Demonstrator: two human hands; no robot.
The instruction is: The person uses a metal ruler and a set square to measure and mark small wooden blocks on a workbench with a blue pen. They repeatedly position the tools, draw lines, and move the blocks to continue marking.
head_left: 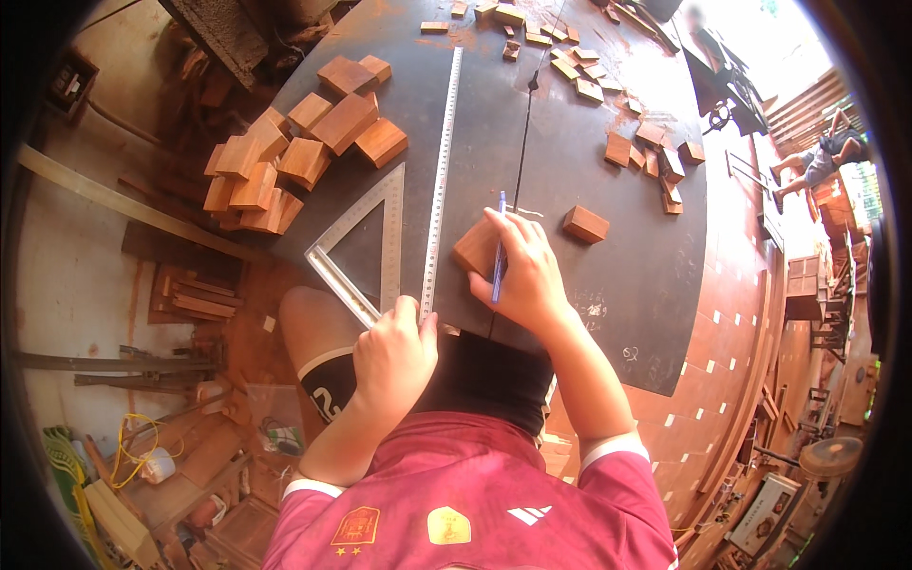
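My left hand [394,353] is closed at the table's near edge, its thumb and forefinger at the lower end of a long steel ruler [441,190]. Against its knuckles lies the corner of a metal triangle square [391,223]. A reddish-brown wooden block [472,249] lies right of the ruler, with the thumb and fingers of my right hand [524,271] around it. That hand also has a blue pen [500,233] held upright along the block. Another wooden block [586,224] sits apart, farther right.
A dark table [617,294] carries a pile of wooden blocks [347,122] at its left and scattered small blocks [589,90] toward the far side. A seam crosses the top. Wood scraps [195,294] lie on the floor at left; a person [825,157] is at far right.
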